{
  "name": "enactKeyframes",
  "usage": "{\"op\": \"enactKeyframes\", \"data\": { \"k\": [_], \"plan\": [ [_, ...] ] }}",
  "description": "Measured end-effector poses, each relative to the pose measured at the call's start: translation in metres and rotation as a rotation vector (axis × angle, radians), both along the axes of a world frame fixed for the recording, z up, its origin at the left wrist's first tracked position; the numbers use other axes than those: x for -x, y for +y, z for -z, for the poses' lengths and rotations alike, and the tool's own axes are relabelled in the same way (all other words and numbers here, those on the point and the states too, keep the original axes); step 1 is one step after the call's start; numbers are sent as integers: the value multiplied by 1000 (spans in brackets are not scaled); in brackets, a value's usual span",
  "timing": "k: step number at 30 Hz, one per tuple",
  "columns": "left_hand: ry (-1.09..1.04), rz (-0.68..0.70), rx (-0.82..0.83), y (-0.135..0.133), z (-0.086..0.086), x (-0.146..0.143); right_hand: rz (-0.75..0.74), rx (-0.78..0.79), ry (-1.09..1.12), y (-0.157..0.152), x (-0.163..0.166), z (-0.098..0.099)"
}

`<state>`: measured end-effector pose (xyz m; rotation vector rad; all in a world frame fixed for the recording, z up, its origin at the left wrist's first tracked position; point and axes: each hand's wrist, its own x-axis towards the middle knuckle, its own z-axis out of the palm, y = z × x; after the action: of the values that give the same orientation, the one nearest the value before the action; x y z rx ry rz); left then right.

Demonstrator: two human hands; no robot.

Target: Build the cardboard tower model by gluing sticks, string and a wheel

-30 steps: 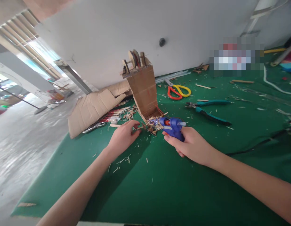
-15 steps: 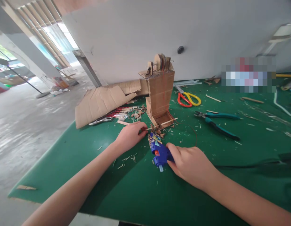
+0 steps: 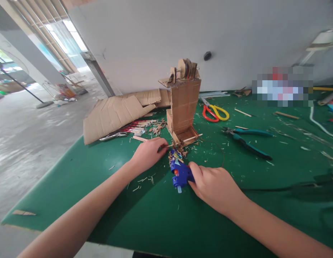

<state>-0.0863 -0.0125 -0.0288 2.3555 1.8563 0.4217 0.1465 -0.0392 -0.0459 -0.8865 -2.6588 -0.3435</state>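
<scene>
Green tabletop (image 3: 145, 222) supports a cardboard tower (image 3: 184, 107), while the left hand (image 3: 149, 154) pinches a stick (image 3: 192, 138) across its base, apparently to steady it, and the right hand (image 3: 216, 184) grips a glue gun (image 3: 179, 173).

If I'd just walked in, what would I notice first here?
Probably the tall cardboard tower, standing on the green table with a round piece on top. Just in front of it, the right hand grips a blue glue gun. Scissors with red and yellow handles lie right of the tower.

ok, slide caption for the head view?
Right hand grips a blue glue gun by a cardboard model; left hand pinches a thin stick.
</scene>
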Motion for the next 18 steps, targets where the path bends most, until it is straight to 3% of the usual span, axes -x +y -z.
{"op": "enactKeyframes", "data": {
  "k": [18],
  "plan": [
    [5,-11,-4,1,2,-1,22,52,-18,-3,1,-1]
  ]
}}
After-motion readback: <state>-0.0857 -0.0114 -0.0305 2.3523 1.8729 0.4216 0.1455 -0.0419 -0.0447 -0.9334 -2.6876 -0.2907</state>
